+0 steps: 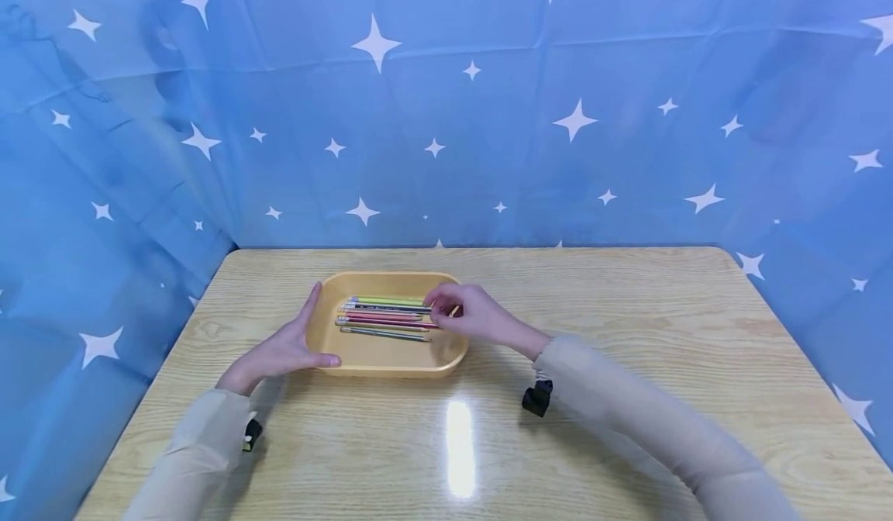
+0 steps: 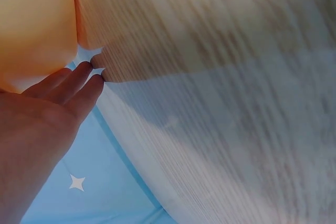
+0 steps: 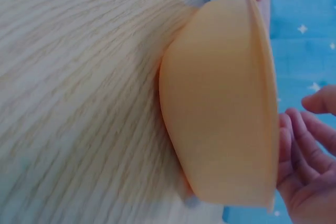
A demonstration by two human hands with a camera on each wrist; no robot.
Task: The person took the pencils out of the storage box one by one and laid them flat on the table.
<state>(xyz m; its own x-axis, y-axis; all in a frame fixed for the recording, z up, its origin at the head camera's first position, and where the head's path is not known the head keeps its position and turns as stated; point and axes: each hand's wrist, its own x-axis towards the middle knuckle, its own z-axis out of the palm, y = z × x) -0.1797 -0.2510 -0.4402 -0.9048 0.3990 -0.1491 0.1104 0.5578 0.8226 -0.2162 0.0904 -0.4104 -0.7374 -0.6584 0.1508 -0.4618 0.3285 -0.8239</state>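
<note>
A shallow light-orange plastic basin (image 1: 391,370) stands on the table. Several pencils (image 1: 380,322) lie side by side inside it, yellow-green, pink, dark red and darker ones, their points toward the right. My left hand (image 1: 279,348) is spread against the basin's left end, thumb along the front rim. In the left wrist view its straight fingers (image 2: 68,85) lie along the outer wall. My right hand (image 1: 477,315) hangs over the basin's right end, close to the pencil points. The right wrist view shows its thumb apart from loosely bent fingers (image 3: 310,148), with nothing between them.
The wood-grain table (image 1: 593,296) extends to the right and in front of the basin. A blue curtain (image 1: 488,118) with white stars hangs behind the table and at its sides. Small dark devices sit at both wrists, the right one (image 1: 537,398) low over the tabletop.
</note>
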